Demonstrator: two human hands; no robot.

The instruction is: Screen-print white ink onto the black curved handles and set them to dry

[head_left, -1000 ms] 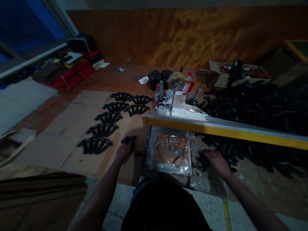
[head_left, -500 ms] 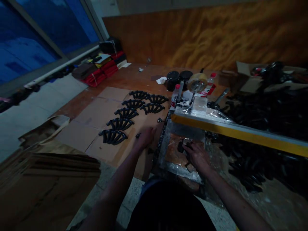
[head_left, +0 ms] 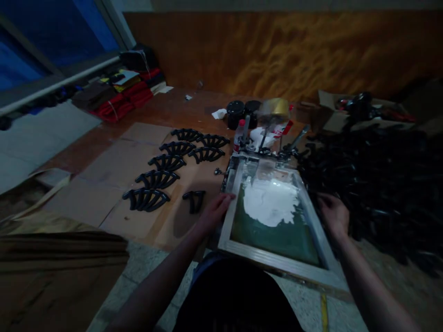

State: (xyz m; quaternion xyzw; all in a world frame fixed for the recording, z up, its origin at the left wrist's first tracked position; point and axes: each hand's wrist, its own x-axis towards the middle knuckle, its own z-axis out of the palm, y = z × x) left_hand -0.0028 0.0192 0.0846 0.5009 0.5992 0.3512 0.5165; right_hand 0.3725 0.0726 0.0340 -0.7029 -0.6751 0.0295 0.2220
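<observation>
The printing screen frame (head_left: 277,216) lies flat in the near middle, white ink (head_left: 270,201) on its mesh. The left hand (head_left: 214,213) grasps its left rail, the right hand (head_left: 334,214) its right rail. Black curved parts (head_left: 173,170) lie farther left on cardboard (head_left: 114,170).

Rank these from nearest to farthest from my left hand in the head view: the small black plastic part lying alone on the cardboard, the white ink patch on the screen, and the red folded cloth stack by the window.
1. Small black plastic part: just left of the left hand, on the cardboard.
2. White ink patch: right of the hand, inside the screen frame.
3. Red folded cloth stack: far back left, by the window.
</observation>
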